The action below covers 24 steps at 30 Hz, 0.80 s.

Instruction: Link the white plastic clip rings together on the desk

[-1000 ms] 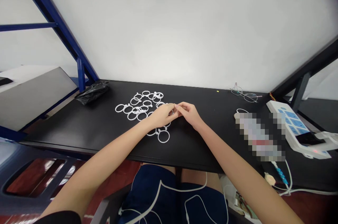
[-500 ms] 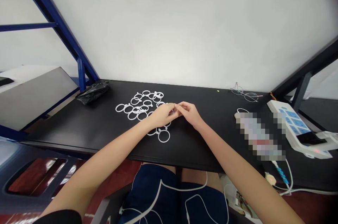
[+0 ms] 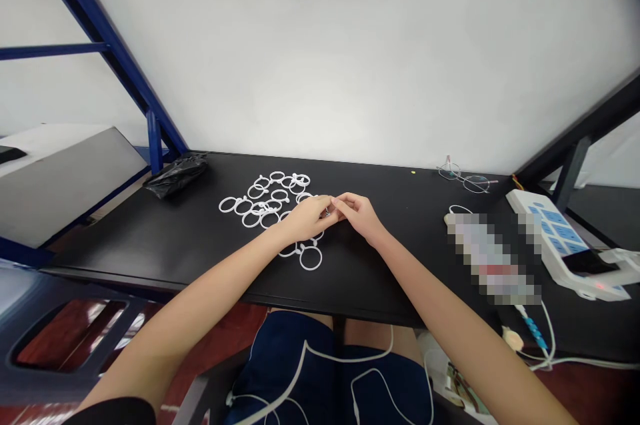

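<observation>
My left hand (image 3: 309, 218) is bent over the right part of a loose cluster of white rings (image 3: 270, 218), each with a small knob or eyelet. Its fingertips meet those of my right hand (image 3: 359, 215) just right of the cluster. Both hands are closed, with thumbs and fingers pinched together. A sliver of something pale shows between the fingers of my left hand, but I cannot make out what it is or whether it is held. Near my left wrist, a single ring (image 3: 311, 258) lies at the front of the cluster. Some rings are partly hidden under my left hand.
The black table (image 3: 200, 238) meets a white wall. A black plastic bag (image 3: 177, 175) lies at the left. On the right are eyeglasses (image 3: 467, 178), a blurred-out phone-like object (image 3: 493, 258) on a cable, and a white power strip (image 3: 555, 231). White cables (image 3: 345, 359) cross my lap.
</observation>
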### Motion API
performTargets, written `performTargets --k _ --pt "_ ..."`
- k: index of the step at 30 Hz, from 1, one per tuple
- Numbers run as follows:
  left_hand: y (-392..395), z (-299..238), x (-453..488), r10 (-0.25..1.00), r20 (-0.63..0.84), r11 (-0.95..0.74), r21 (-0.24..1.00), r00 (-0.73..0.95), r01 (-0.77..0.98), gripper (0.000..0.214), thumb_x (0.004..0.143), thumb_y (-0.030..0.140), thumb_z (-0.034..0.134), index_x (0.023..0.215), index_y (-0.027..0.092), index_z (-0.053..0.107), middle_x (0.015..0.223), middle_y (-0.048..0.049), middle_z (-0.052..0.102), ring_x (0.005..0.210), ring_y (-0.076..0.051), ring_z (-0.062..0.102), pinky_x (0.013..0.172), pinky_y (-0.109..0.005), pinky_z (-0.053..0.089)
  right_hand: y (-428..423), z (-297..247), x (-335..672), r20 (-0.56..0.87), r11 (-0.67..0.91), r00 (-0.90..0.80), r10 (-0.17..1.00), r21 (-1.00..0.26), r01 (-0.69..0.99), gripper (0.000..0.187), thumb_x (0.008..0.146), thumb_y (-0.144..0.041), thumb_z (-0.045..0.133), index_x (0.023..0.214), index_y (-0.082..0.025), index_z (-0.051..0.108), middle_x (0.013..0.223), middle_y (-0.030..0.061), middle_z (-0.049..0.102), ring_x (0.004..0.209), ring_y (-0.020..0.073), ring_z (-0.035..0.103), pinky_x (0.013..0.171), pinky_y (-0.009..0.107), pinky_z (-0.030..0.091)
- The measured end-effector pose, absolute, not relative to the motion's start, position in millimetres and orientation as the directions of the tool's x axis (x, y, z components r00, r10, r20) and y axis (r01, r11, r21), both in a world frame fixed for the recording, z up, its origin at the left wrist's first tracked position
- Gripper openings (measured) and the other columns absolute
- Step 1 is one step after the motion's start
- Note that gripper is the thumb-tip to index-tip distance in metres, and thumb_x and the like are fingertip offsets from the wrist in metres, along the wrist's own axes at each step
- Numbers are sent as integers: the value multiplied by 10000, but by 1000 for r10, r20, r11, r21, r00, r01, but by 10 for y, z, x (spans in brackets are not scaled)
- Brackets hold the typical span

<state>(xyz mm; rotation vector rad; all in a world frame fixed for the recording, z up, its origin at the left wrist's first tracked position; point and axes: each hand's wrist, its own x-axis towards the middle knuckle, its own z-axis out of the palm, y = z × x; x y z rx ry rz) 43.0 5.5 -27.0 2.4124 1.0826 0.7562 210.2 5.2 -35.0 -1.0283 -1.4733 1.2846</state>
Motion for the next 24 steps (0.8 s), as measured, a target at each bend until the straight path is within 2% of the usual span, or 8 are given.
performTargets --k 24 --pt "62 -279 436 762 327 -642 498 559 583 288 930 382 453 725 182 478 714 -17 566 612 -139 485 591 -274 362 40 -334 2098 110 124 -262 959 -992 39 408 714 -590 704 724 -187 645 681 25 681 630 165 646 671 325 569"
